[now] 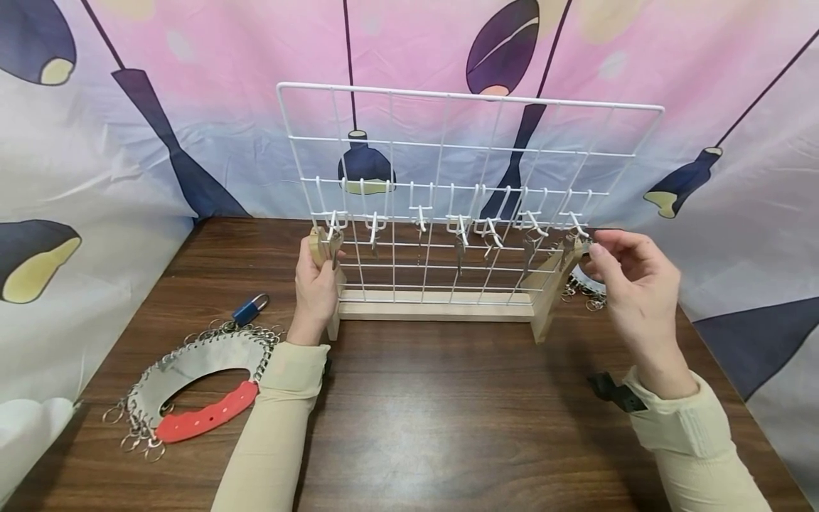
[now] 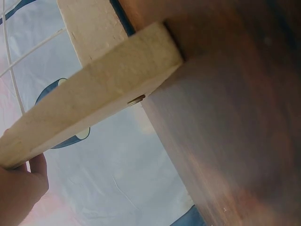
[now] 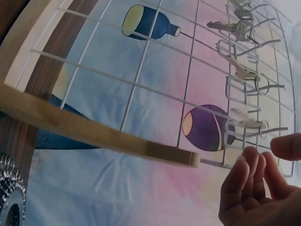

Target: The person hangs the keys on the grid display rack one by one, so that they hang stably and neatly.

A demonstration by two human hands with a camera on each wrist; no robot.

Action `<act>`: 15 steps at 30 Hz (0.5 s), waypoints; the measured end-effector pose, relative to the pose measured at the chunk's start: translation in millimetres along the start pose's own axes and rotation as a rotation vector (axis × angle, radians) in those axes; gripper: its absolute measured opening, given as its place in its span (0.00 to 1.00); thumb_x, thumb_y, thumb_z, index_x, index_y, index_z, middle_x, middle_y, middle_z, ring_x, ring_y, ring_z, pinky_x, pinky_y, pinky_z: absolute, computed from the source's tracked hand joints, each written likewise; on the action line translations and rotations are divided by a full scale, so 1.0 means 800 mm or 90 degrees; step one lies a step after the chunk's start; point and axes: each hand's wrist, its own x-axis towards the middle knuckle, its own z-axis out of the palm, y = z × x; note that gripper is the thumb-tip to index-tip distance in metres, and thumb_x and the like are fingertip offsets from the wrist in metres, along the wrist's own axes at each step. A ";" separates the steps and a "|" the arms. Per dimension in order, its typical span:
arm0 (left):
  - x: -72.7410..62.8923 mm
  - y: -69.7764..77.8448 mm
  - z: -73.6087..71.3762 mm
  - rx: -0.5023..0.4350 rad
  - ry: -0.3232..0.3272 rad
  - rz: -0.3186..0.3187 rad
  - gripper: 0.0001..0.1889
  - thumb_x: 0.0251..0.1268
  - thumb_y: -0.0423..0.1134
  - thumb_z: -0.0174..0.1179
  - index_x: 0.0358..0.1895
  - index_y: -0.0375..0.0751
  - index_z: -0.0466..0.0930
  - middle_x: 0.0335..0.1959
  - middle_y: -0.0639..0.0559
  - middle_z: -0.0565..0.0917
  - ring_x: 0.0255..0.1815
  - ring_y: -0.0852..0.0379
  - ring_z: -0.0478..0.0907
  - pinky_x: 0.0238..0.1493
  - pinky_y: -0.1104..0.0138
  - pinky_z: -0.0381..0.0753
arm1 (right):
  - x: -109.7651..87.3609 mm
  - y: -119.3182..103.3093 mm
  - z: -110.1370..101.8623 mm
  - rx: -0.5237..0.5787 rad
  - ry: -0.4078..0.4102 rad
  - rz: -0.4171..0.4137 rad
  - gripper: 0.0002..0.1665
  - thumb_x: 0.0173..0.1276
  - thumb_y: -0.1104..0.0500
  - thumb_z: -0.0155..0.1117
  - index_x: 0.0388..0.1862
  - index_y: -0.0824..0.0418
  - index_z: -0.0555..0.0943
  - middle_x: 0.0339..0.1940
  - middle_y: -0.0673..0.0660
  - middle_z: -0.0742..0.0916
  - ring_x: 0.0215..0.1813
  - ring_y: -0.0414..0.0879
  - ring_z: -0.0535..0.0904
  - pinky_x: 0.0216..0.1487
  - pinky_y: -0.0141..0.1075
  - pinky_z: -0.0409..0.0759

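A white wire grid rack stands in wooden supports, with a row of white hooks and metal keys hanging from several of them. My left hand grips the left wooden support near its upper end; the thumb side shows in the left wrist view. At the rack's other end, my right hand is raised beside the right wooden support. Its fingers bend loosely with the thumb apart, near the last hook, and nothing shows between them in the right wrist view. Keys on rings hang from the hooks there.
On the table's left lies a large oval metal key ring holder with a red grip and many small rings. A blue padlock lies by its upper edge. Another ringed metal holder is partly hidden behind my right hand. Patterned cloth hangs behind.
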 end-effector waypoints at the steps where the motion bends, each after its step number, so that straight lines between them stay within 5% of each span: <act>1: 0.000 0.000 -0.001 0.000 -0.003 -0.002 0.20 0.63 0.20 0.37 0.57 0.27 0.66 0.39 0.43 0.80 0.43 0.55 0.77 0.45 0.71 0.73 | -0.001 0.001 -0.002 -0.033 -0.005 0.010 0.12 0.64 0.71 0.63 0.47 0.72 0.81 0.32 0.55 0.85 0.29 0.41 0.82 0.33 0.26 0.79; 5: 0.000 0.005 -0.001 0.006 -0.012 -0.008 0.19 0.65 0.20 0.37 0.58 0.26 0.65 0.40 0.34 0.78 0.41 0.59 0.76 0.44 0.69 0.72 | -0.006 0.006 -0.011 -0.198 -0.031 0.033 0.13 0.66 0.67 0.64 0.49 0.69 0.81 0.37 0.49 0.85 0.33 0.37 0.80 0.34 0.23 0.75; 9: -0.004 0.030 0.001 0.020 -0.014 0.006 0.17 0.63 0.20 0.38 0.54 0.22 0.65 0.40 0.25 0.77 0.37 0.66 0.73 0.43 0.69 0.70 | -0.009 0.012 -0.021 -0.313 -0.062 0.043 0.16 0.67 0.63 0.64 0.53 0.67 0.80 0.42 0.46 0.84 0.38 0.34 0.77 0.34 0.22 0.71; 12: -0.005 0.046 0.001 0.024 -0.023 0.007 0.17 0.62 0.20 0.38 0.54 0.21 0.65 0.38 0.31 0.78 0.38 0.68 0.73 0.44 0.69 0.71 | -0.010 0.015 -0.031 -0.406 -0.106 0.039 0.19 0.69 0.59 0.63 0.56 0.64 0.80 0.47 0.52 0.81 0.44 0.39 0.76 0.42 0.25 0.70; 15: -0.002 0.050 0.000 0.013 -0.047 -0.010 0.18 0.64 0.20 0.36 0.56 0.21 0.63 0.37 0.43 0.78 0.37 0.66 0.73 0.43 0.69 0.72 | -0.009 0.018 -0.041 -0.487 -0.165 0.019 0.23 0.72 0.54 0.58 0.62 0.64 0.76 0.56 0.62 0.77 0.57 0.53 0.72 0.57 0.41 0.68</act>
